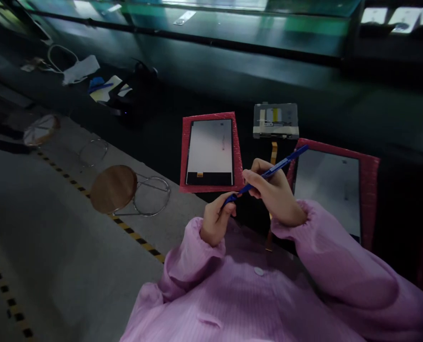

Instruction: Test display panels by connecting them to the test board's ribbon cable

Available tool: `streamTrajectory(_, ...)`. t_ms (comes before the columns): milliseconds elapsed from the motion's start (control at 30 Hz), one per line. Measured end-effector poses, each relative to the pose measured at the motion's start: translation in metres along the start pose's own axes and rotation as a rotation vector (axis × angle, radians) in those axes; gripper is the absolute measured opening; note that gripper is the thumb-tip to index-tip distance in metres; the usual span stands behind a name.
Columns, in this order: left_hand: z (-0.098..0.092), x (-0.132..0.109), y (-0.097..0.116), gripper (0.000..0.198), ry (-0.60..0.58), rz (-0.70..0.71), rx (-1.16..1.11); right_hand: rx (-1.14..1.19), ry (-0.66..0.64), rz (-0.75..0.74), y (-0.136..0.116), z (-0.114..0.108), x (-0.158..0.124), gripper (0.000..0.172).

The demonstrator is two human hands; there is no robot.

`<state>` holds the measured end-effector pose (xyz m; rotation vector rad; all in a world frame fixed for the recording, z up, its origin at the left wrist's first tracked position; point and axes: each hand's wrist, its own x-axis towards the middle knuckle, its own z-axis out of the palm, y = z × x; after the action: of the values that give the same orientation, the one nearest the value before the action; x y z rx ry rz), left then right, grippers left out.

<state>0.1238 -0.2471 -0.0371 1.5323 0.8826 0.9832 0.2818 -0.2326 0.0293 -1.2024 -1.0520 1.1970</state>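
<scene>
head view, from the left: a round wooden stool (113, 188) stands on the floor. past it, a red tray (183, 156) with a screen panel lies on the dark surface (154, 142). your left hand (216, 221) pinches the lower end of a blue pen (268, 173), grip closed on it. your right hand (273, 192) clasps the pen's middle. further right lies a second red tray (370, 190).

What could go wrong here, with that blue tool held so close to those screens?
The blue tool, held between both hands (left, right), points toward the right panel; a slip might scratch it. The left panel lies near the bench edge and could get knocked off. The orange ribbon cable might snag.
</scene>
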Motion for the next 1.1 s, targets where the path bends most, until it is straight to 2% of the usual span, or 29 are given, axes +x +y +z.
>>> streamTrajectory(233, 0.014, 0.000, 0.017, 0.038, -0.183, -0.010, 0.056, -0.231, -0.070, -0.082, 0.011, -0.008, -0.022, 0.035)
streamTrajectory(367, 0.025, -0.002, 0.030, 0.043, -0.279, -0.033, 0.011, -0.212, -0.142, -0.200, 0.018, -0.015, -0.040, 0.038)
streamTrajectory(567, 0.036, 0.002, 0.050, 0.040, -0.400, -0.131, -0.130, -0.141, -0.337, -0.236, 0.023, -0.034, -0.061, 0.045)
streamTrajectory(667, 0.042, 0.005, 0.058, 0.043, -0.470, -0.159, -0.169, -0.168, -0.352, -0.275, 0.023, -0.040, -0.067, 0.046)
streamTrajectory(767, 0.052, 0.010, 0.056, 0.044, -0.523, -0.197, -0.202, -0.309, -0.307, -0.287, 0.017, -0.051, -0.071, 0.048)
streamTrajectory(833, 0.058, 0.017, 0.048, 0.041, -0.445, -0.188, -0.138, -0.470, -0.237, -0.306, 0.011, -0.066, -0.074, 0.052)
streamTrajectory(900, 0.060, 0.032, 0.035, 0.039, -0.200, -0.114, 0.047, -0.683, -0.101, -0.283, 0.008, -0.091, -0.079, 0.053)
streamTrajectory(967, 0.059, 0.052, 0.019, 0.043, 0.093, 0.021, 0.344, -0.918, 0.133, -0.180, 0.013, -0.122, -0.086, 0.055)
streamTrajectory(1000, 0.058, 0.064, 0.011, 0.043, 0.192, 0.085, 0.508, -1.029, 0.279, -0.116, 0.017, -0.138, -0.090, 0.060)
streamTrajectory(1033, 0.058, 0.075, 0.004, 0.043, 0.243, 0.130, 0.667, -1.111, 0.410, -0.038, 0.023, -0.152, -0.095, 0.068)
streamTrajectory(1100, 0.059, 0.093, -0.007, 0.040, 0.240, 0.145, 0.931, -1.159, 0.572, 0.145, 0.035, -0.173, -0.105, 0.082)
